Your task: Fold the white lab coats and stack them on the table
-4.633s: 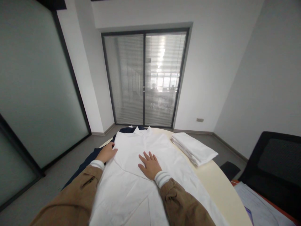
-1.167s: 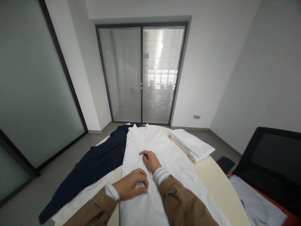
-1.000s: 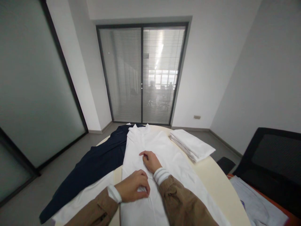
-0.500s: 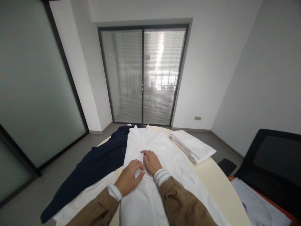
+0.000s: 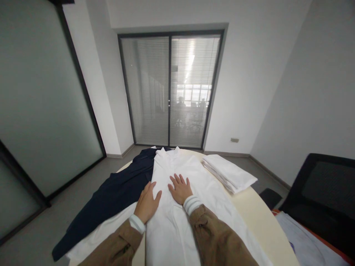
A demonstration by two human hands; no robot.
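A white shirt (image 5: 169,229) lies spread along the table, its collar at the far end. My left hand (image 5: 146,205) is at the shirt's left edge, fingers stretched out and holding nothing. My right hand (image 5: 180,190) rests palm down on the middle of the shirt with its fingers spread. Left of the shirt lies a dark navy garment (image 5: 111,197), partly beside my left hand. Part of another white piece of cloth (image 5: 102,234) shows under the navy garment, nearer to me.
A folded stack of white cloth (image 5: 227,173) sits on the right of the rounded, cream table (image 5: 260,214). To the right stand a black mesh chair (image 5: 327,195) and some papers (image 5: 302,236). Beyond the table is a glazed door with blinds (image 5: 169,88).
My hands have moved apart. The left has shifted left to the shirt's edge and its fingers have straightened; the right hand's fingers have spread flat on the shirt.
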